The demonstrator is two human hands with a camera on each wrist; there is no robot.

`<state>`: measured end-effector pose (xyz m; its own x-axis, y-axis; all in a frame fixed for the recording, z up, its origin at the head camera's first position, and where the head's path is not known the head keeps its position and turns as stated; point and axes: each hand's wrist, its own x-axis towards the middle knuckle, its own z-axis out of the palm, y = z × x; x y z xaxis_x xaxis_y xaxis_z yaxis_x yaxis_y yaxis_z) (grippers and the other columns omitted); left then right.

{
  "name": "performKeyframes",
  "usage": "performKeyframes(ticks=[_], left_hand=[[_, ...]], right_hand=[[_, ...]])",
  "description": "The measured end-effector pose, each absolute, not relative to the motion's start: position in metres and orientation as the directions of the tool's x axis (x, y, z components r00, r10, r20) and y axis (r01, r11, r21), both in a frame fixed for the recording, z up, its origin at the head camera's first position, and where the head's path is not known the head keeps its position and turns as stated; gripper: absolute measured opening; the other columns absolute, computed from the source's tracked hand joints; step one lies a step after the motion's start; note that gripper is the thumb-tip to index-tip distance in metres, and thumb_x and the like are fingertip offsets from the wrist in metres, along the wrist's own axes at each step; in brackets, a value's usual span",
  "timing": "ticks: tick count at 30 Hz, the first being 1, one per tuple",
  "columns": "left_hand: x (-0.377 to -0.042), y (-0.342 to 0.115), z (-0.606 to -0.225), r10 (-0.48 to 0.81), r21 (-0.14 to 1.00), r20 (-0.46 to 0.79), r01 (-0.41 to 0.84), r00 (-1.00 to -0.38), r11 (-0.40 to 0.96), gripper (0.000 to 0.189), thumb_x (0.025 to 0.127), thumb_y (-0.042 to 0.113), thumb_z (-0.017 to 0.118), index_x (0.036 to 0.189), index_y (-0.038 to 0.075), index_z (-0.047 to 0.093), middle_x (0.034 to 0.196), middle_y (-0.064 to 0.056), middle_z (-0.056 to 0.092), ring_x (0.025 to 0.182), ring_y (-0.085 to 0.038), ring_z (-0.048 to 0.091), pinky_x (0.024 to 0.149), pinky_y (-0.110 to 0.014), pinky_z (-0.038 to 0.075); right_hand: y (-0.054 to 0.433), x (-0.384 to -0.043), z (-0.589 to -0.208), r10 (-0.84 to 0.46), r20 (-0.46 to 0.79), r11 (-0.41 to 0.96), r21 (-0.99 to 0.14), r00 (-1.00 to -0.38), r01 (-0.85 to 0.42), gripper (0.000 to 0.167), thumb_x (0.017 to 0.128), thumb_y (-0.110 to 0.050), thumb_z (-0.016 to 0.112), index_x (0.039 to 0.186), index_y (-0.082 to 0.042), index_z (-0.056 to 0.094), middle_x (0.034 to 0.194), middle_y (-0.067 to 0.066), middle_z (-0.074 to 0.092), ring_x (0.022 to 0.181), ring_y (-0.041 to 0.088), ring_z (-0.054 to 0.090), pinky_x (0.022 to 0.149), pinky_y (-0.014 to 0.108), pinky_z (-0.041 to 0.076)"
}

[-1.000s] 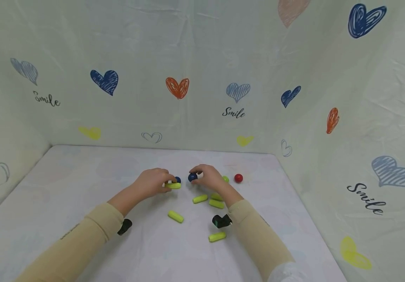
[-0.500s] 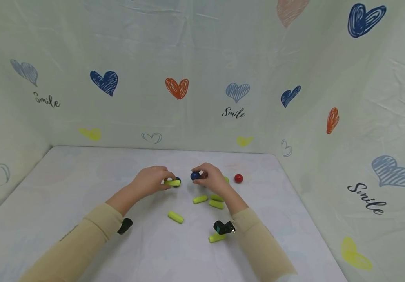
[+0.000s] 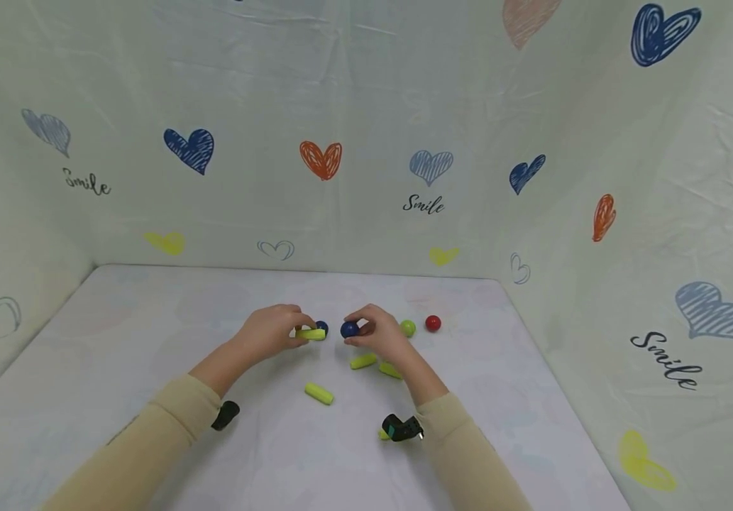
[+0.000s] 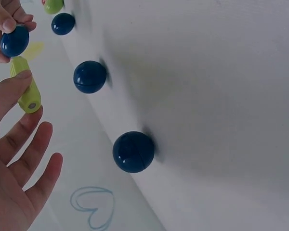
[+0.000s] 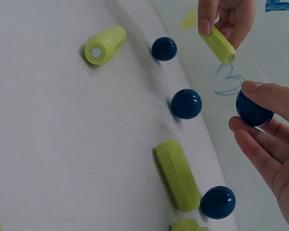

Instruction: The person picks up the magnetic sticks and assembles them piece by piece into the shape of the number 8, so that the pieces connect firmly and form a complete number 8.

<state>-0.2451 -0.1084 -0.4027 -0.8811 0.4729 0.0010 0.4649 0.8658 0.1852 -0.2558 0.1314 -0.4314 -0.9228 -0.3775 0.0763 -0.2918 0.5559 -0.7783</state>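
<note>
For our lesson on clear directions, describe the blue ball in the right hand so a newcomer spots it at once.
Find the pale table; over its far part, the left hand faces the right hand. The right hand pinches the glossy, dark blue ball. It is the only one held; the other blue balls rest on the table.

Every rod (image 5: 177,175) looked lime yellow to me; most balls (image 5: 186,104) were glossy dark blue, the others a bright green ball (image 3: 407,328) and a red ball (image 3: 433,323). I saw beige sleeves (image 3: 455,447) and a whitish table (image 3: 149,312). Scribbled hearts (image 3: 191,150) in blue, orange, yellow and faded pink patterned the pale wall (image 3: 366,85), with black lettering (image 3: 423,204).
</note>
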Motion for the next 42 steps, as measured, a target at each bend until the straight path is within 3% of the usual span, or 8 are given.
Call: performKeyframes(ticks=[17, 26, 34, 42], left_hand=[[-0.240, -0.105, -0.408, 0.469, 0.196, 0.015, 0.462, -0.883, 0.865, 0.028, 0.081, 0.025, 0.081, 0.107, 0.018, 0.074, 0.090, 0.005, 0.063, 0.082, -0.014, 0.060, 0.074, -0.031, 0.053], [-0.237, -0.103, -0.411, 0.501, 0.207, 0.069, 0.503, -0.863, 0.839, 0.025, 0.080, 0.024, 0.082, 0.103, 0.018, 0.075, 0.088, 0.006, 0.061, 0.074, -0.010, 0.054, 0.067, -0.026, 0.050], [-0.236, -0.106, -0.412, 0.495, 0.217, 0.081, 0.500, -0.865, 0.838, 0.025, 0.080, 0.023, 0.082, 0.103, 0.018, 0.074, 0.087, 0.007, 0.061, 0.074, -0.010, 0.055, 0.065, -0.026, 0.049], [-0.239, -0.110, -0.411, 0.452, 0.222, 0.045, 0.450, -0.891, 0.865, 0.028, 0.080, 0.023, 0.082, 0.107, 0.018, 0.073, 0.090, 0.005, 0.063, 0.082, -0.014, 0.061, 0.073, -0.031, 0.052]], right_hand=[[0.120, -0.239, -0.439, -0.338, 0.020, 0.461, -0.868, -0.941, -0.184, 0.033, 0.080, -0.016, 0.082, 0.108, -0.011, 0.066, 0.106, 0.003, 0.062, 0.080, 0.013, 0.064, 0.068, 0.027, 0.055], [0.115, -0.238, -0.442, -0.332, 0.017, 0.469, -0.865, -0.943, -0.180, 0.031, 0.079, -0.015, 0.083, 0.105, -0.010, 0.068, 0.098, 0.009, 0.067, 0.077, 0.012, 0.065, 0.064, 0.027, 0.054], [0.112, -0.238, -0.443, -0.322, 0.037, 0.477, -0.857, -0.946, -0.196, 0.030, 0.078, -0.015, 0.083, 0.104, -0.010, 0.069, 0.088, 0.001, 0.067, 0.076, 0.011, 0.063, 0.063, 0.025, 0.052], [0.112, -0.242, -0.443, -0.314, 0.039, 0.480, -0.856, -0.949, -0.194, 0.030, 0.079, -0.014, 0.083, 0.105, -0.010, 0.069, 0.098, 0.002, 0.066, 0.079, 0.012, 0.063, 0.067, 0.026, 0.053]])
